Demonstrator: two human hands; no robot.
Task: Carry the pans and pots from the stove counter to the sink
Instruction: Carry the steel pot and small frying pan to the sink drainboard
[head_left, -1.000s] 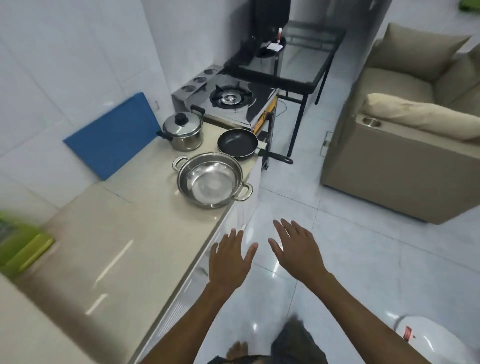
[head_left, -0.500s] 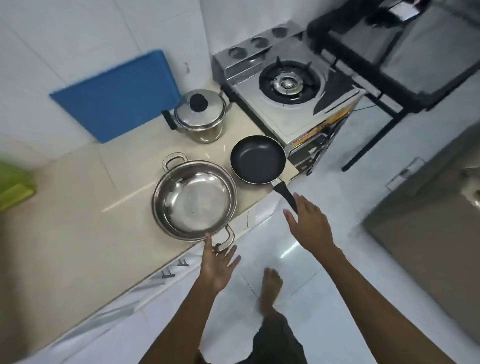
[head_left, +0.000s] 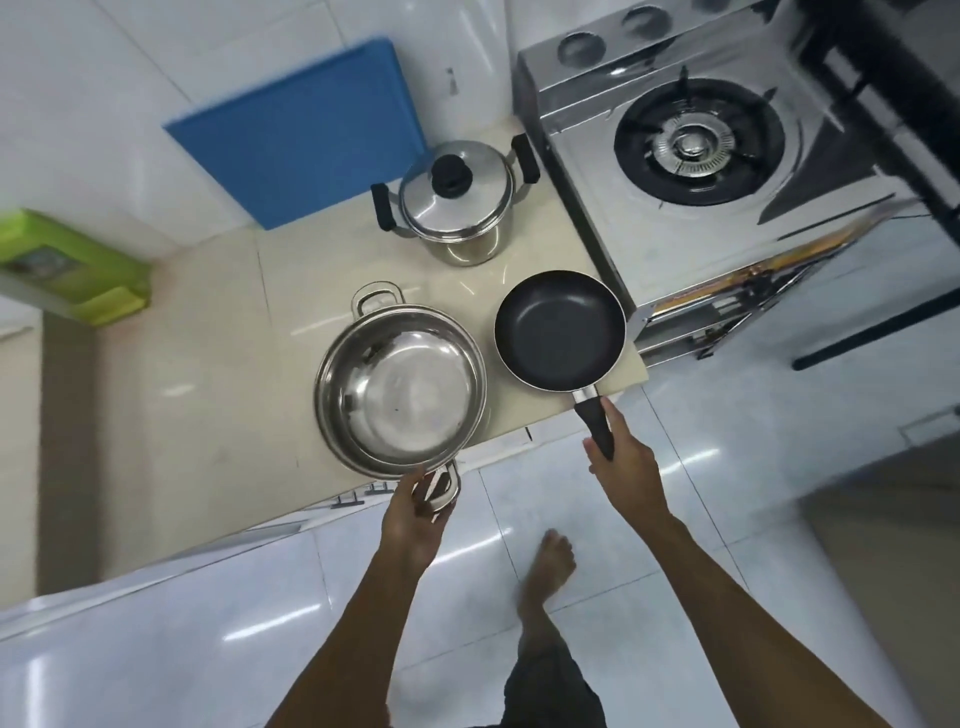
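Left hand curled on the near loop handle of the wide steel pot, which overhangs the counter edge; grip looks closed on the handle, not fully clear; right hand wrapped round the black handle of the frying pan, just beside the pot; both likely rigid, empty, fairly light; the steel is slick and a one-handle lift will probably tip the pot (far loop handle is the better second hold); the pan should balance fine from its long handle; farther back the lidded pot, untouched, loose lid may slide, take both side handles; stove beyond; sink not in view; half a second earlier both hands were spread and short of the handles, now on them.
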